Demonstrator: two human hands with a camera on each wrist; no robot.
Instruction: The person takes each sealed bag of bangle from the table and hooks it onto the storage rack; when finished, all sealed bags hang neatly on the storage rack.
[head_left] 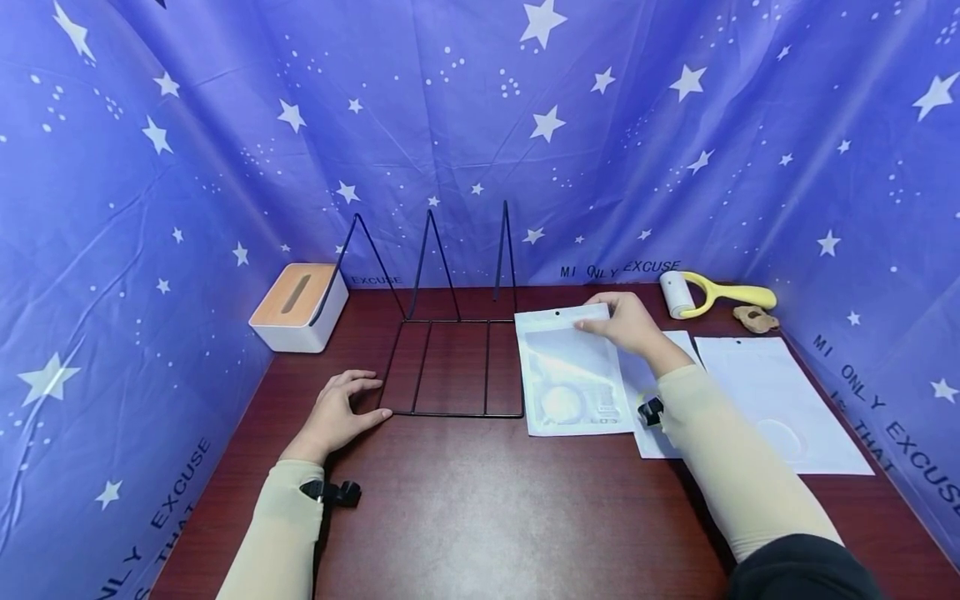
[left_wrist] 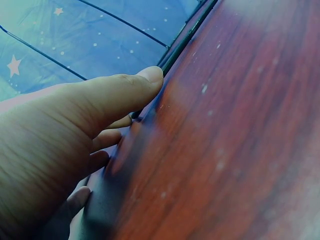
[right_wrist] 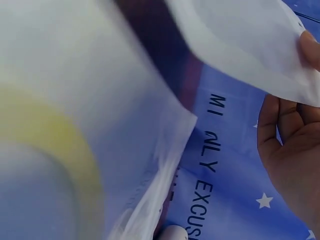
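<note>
A black wire rack [head_left: 450, 414] with tall pointed uprights stands on the table. At its front left corner my left hand [head_left: 335, 417] touches the frame, thumb at the front wire and fingers along the left side. In the left wrist view the thumb [left_wrist: 125, 92] lies against the dark wire. My right hand [head_left: 622, 321] pinches the upper right corner of a white zip pouch [head_left: 573, 367] with a clear front, thumb in front. The pouch is right beside the rack's right edge. In the right wrist view my right hand [right_wrist: 295, 145] grips the pouch [right_wrist: 240, 45] by its edge.
Two more white pouches lie to the right, one partly under my right forearm [head_left: 652, 442] and one farther right [head_left: 780, 400]. A yellow-handled lint roller [head_left: 738, 294] and a small brown object [head_left: 755, 319] sit behind them. A wood-lidded tissue box [head_left: 292, 321] stands back left.
</note>
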